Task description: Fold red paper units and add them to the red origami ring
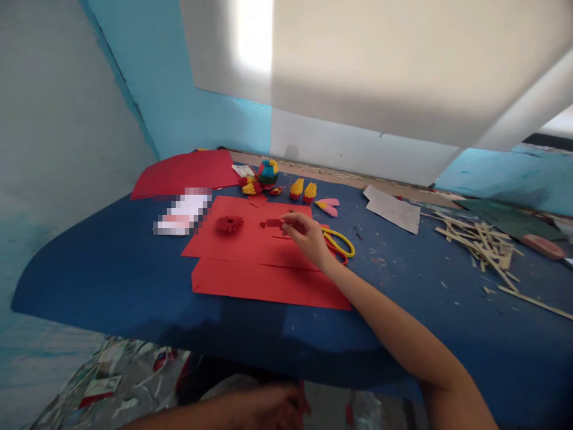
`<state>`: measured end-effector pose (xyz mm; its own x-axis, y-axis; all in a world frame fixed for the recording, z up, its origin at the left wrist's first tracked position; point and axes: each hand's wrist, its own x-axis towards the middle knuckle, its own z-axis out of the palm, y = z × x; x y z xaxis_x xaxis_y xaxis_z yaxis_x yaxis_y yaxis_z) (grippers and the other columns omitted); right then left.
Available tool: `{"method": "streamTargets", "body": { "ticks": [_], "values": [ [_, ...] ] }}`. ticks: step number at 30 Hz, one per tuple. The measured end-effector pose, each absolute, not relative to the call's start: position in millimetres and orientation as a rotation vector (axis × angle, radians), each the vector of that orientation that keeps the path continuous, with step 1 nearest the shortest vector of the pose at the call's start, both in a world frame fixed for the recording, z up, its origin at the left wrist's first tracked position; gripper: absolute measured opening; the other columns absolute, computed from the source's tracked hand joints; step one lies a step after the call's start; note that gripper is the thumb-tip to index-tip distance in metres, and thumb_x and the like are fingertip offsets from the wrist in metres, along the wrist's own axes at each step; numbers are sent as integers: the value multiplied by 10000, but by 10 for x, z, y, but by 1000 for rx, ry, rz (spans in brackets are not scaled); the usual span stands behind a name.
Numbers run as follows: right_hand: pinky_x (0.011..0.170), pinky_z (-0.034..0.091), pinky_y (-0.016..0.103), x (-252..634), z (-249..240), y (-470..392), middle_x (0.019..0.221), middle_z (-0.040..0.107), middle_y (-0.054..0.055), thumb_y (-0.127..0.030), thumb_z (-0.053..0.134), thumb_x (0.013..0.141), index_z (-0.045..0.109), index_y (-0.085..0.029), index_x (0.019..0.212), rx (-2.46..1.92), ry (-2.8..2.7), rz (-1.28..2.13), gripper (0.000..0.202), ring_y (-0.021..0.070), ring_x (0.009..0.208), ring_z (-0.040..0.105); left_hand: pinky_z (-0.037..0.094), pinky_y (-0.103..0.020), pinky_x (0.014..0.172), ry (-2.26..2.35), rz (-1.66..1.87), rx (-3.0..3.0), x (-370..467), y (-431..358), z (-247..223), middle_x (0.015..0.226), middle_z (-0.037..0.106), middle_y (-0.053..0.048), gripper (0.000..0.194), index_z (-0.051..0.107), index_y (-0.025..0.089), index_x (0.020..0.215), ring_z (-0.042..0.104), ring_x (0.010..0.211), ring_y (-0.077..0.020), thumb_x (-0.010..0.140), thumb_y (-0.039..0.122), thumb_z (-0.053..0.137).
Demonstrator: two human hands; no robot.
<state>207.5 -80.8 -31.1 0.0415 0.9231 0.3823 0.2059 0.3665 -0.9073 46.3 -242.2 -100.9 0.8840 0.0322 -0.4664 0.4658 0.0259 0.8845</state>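
Note:
My right hand (307, 235) reaches over the red paper sheets (250, 275), its thumb and fingers pinched at the edge of a small red paper piece (273, 223). A spiky red ring of folded paper (230, 224) lies to its left on the same sheets. Scissors with yellow and red handles (341, 242) rest by my right wrist, their blades hidden by the hand. My left hand (277, 403) is low, below the table's front edge and above my lap; it is dark and blurred, so its fingers are not clear.
On the blue table (111, 269), folded-paper figures (268, 173) and yellow-red paper buds (296, 189) stand at the back. A red sheet stack (188, 173) lies back left, near a blurred-out white object (183, 212). Thin strips (483, 245) are heaped at right.

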Motion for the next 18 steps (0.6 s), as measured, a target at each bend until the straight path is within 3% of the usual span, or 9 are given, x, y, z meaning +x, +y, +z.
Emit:
{"method": "streamTargets", "body": {
  "ticks": [3, 5, 7, 9, 11, 12, 14, 18],
  "values": [
    [713, 542, 287, 2078, -311, -799, 816, 654, 21, -287, 628, 777, 636, -184, 918, -1043, -1435, 897, 175, 135, 733, 660, 483, -197, 626, 409, -323, 1859, 42, -2289, -564, 841, 713, 25, 168, 722, 255, 917, 634, 732, -164, 807, 311, 608],
    [707, 541, 288, 2068, -305, -801, 803, 654, 19, -273, 642, 757, 636, -178, 869, -1025, -1427, 968, 147, 138, 725, 665, 428, -180, 602, 449, -210, 2134, -181, -2009, -131, 756, 693, 23, 158, 698, 213, 830, 609, 652, -126, 844, 287, 558],
    [688, 537, 282, 2051, -292, -807, 794, 651, 16, -264, 659, 739, 634, -177, 839, -1035, -1410, 989, 134, 133, 702, 659, 352, -207, 509, 736, -1, 2379, -247, -1600, 247, 587, 603, 14, 341, 613, 176, 660, 531, 515, -116, 915, 290, 417],
    [688, 535, 281, 2034, -270, -818, 801, 648, 15, -271, 668, 736, 638, -179, 840, -1035, -1393, 993, 142, 129, 699, 650, 380, -260, 578, 1195, 443, 2553, -163, -1134, 461, 684, 610, -34, 292, 597, 163, 750, 562, 622, -173, 908, 314, 403],
    [705, 540, 287, 2025, -239, -832, 826, 642, 18, -290, 667, 744, 640, -182, 852, -1012, -1383, 1013, 155, 128, 718, 645, 423, -323, 739, 1249, 778, 2565, 2, -706, 500, 1000, 625, -123, 278, 591, 137, 986, 583, 911, -262, 846, 366, 518],
    [714, 542, 290, 2026, -222, -840, 842, 641, 21, -300, 662, 753, 639, -182, 861, -1000, -1388, 1025, 161, 127, 727, 643, 431, -334, 777, 1076, 743, 2515, 92, -531, 471, 1076, 610, -135, 327, 585, 138, 1033, 568, 986, -280, 813, 379, 564],
    [722, 542, 290, 2036, -193, -853, 874, 648, 25, -311, 650, 770, 634, -188, 893, -988, -1401, 1034, 175, 128, 749, 641, 462, -306, 733, 777, 535, 2355, 252, -285, 364, 949, 661, -88, 256, 625, 159, 937, 617, 877, -235, 831, 372, 530],
    [696, 526, 279, 2071, -167, -869, 841, 679, 24, -307, 643, 779, 622, -195, 917, -1060, -1429, 954, 178, 140, 761, 648, 470, -261, 620, 703, 547, 2238, 416, -154, 134, 780, 674, -56, 266, 627, 153, 838, 635, 707, -179, 873, 334, 435]
  ]
}}
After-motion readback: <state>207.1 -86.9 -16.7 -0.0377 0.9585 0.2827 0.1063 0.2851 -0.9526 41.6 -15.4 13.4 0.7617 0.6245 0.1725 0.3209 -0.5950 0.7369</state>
